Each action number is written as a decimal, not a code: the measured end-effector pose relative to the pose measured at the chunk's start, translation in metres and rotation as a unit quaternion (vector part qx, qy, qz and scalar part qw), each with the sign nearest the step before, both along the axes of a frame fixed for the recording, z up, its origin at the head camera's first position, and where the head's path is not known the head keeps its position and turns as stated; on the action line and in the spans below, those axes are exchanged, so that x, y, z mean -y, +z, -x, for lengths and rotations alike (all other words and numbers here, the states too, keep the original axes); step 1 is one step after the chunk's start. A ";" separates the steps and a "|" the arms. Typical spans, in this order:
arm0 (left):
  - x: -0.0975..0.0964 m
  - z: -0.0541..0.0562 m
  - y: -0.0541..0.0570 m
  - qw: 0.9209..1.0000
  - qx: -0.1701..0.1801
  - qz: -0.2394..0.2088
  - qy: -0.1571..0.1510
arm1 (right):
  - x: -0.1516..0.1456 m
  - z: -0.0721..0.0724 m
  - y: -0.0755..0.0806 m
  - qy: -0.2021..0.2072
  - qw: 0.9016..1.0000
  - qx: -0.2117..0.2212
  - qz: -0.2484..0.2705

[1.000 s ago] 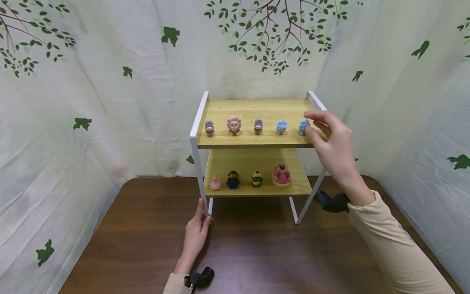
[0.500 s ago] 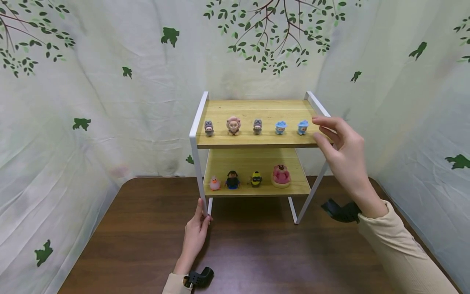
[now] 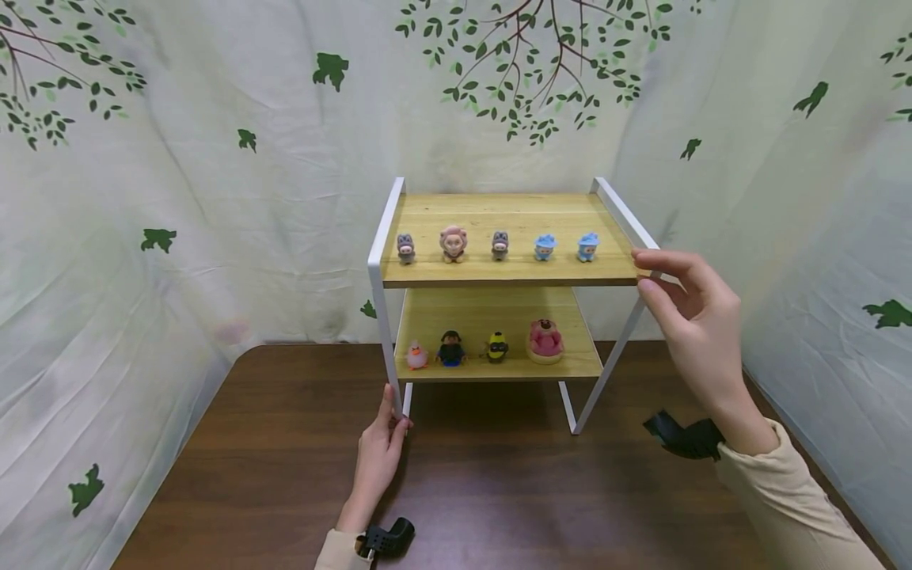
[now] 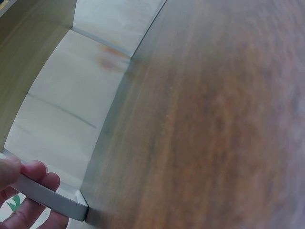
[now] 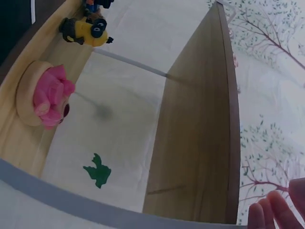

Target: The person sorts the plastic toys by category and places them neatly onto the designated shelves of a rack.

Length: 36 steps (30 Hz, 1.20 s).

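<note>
A two-tier shelf with light wooden boards and a white metal frame stands on the table. My left hand grips its front left leg low down, thumb on one side and fingers behind. Beside the upper board's front right corner is my right hand, thumb and forefinger apart, fingertips right at the white frame. Along the upper board stand two blue-hatted figurines, two grey figurines and a pink, round-faced figurine. The lower board bears a pink bear figurine, a yellow-and-black figurine, a dark-clothed figurine and a pink duck.
The dark brown wooden table extends in front of the shelf and to both sides. Behind and around hangs a pale cloth printed with green leaves and branches. Dark camera mounts sit on both wrists.
My right hand has moved away from the rightmost blue-hatted figurine, rightward and down to the shelf's front right corner. That figurine stands fully visible now. The left hand has stayed on the leg.
</note>
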<state>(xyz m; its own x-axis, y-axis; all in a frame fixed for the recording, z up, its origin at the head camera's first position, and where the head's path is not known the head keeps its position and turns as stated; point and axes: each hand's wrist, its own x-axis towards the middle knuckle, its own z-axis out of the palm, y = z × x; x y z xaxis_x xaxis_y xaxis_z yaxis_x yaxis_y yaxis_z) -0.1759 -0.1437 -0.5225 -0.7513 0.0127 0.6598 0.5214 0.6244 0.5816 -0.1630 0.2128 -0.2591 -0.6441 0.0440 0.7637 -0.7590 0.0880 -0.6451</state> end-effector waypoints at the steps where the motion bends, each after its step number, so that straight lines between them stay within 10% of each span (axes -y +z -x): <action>1: 0.000 0.000 0.000 1.000 0.001 0.001 0.000 | -0.001 -0.001 -0.002 0.004 1.000 -0.001 0.006; 18: 0.003 -0.002 -0.002 1.000 0.003 0.000 -0.018 | -0.018 -0.017 -0.041 -0.050 0.998 0.027 -0.035; 36: 0.009 -0.014 0.007 0.995 0.078 -0.016 -0.055 | -0.022 -0.023 -0.093 -0.099 0.986 0.069 -0.112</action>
